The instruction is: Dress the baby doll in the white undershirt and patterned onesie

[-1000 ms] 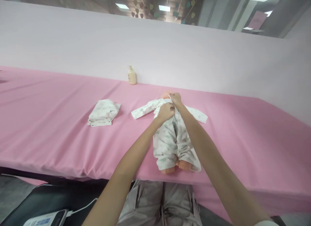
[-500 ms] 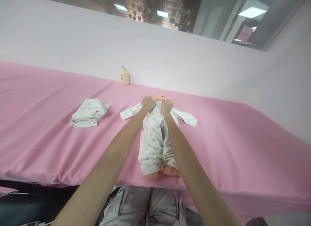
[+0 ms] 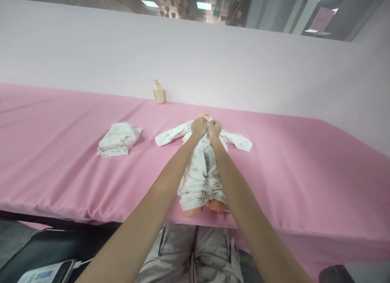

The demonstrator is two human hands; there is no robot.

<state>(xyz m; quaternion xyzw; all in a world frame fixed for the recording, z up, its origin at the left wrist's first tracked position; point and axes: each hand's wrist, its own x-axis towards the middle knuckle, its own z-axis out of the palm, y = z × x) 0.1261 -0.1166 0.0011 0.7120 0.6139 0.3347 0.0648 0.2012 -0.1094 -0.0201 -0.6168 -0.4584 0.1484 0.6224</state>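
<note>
A baby doll (image 3: 216,206) lies on its back on the pink-covered table, its head toward the wall and bare feet toward me. It wears a white printed baby outfit (image 3: 196,175), with both sleeves spread out to the sides. At the neckline my left hand (image 3: 199,126) is closed on the left side of the collar. My right hand (image 3: 214,128) grips the other side of the collar, close beside the left. Thin ties hang down the front below the hands. The hands cover part of the doll's chin and neck.
A folded white printed cloth (image 3: 119,139) lies left of the doll. Against the wall stands a cream pump bottle (image 3: 159,92). The pink table cover (image 3: 292,173) drops over the near edge. A black chair (image 3: 55,248) with a phone-like device (image 3: 48,272) is at lower left.
My hands have come closer together at the collar, drawing the two sides of the neckline toward the middle. The camera view has shifted slightly.
</note>
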